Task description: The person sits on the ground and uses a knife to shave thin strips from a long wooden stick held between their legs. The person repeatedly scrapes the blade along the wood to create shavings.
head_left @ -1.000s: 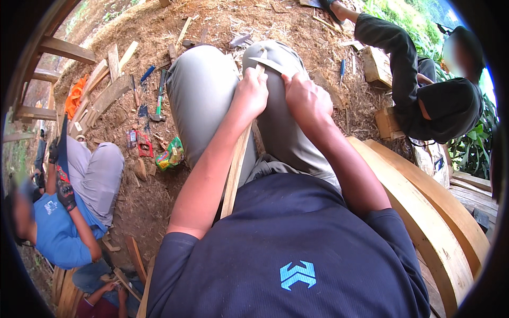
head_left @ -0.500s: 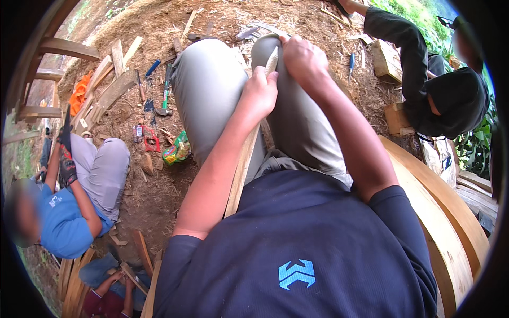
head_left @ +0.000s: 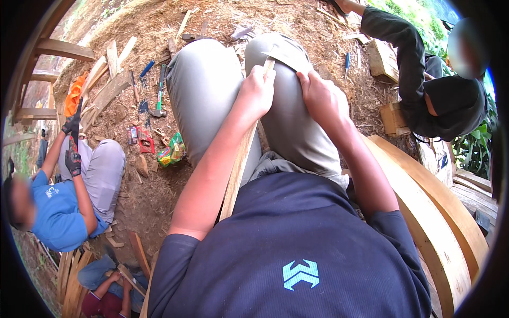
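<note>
One stick [head_left: 238,175] is gripped at upper middle by the left hand [head_left: 258,91], likely for steadiness, a knife [head_left: 285,61] by the right hand [head_left: 325,99].

The wooden strip [head_left: 239,168] is pale tan, the blade [head_left: 282,59] silvery

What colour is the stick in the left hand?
The stick is light tan, seen best in the head view.

Hammer [head_left: 160,91] left of wooden strip [head_left: 237,177]
</note>
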`<state>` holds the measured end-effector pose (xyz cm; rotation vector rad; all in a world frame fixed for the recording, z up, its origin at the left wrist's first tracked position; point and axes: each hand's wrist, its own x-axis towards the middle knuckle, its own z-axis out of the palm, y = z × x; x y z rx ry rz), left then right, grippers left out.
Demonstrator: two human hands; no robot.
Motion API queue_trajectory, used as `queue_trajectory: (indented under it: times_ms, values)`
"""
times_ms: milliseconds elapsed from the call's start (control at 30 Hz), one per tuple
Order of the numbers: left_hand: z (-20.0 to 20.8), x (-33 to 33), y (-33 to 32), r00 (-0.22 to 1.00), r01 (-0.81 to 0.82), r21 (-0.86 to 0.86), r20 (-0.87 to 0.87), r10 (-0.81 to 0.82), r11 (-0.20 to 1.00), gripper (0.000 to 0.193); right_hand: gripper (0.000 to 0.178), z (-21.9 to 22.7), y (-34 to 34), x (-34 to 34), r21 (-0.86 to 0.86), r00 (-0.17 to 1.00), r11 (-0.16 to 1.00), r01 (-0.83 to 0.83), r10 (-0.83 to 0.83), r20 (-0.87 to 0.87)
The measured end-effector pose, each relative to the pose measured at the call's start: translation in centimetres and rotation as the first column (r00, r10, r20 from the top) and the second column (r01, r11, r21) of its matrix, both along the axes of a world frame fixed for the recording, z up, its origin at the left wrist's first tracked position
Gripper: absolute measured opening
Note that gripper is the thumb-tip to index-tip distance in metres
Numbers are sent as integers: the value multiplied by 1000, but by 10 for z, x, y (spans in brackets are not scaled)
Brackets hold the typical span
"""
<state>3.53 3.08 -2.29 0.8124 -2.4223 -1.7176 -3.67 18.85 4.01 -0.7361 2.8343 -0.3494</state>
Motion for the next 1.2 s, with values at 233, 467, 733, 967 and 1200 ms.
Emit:
queue_trajectory:
  times_ms: [233,467,733,967,1200]
  values:
    - [-10,-1,-2,1000,13,-103,-15,-14,995,35,49,10,-2,3,80,1000,997,-2,0,23]
    - [14,-3,-1,999,0,-220,50,11,976,42,52,7,-27,2,102,989,988,118,-126,79]
    - [8,-7,-6,997,-59,-237,41,71,970,44,50,1,-49,-4,38,978,986,162,-166,127]
    - [7,-12,-9,995,-62,-246,64,80,967,46,51,-6,-59,-16,13,985,992,128,-129,116]
    - [9,0,3,1000,-6,-414,10,11,910,37,54,-25,-74,-56,-53,1000,998,27,-28,-11]
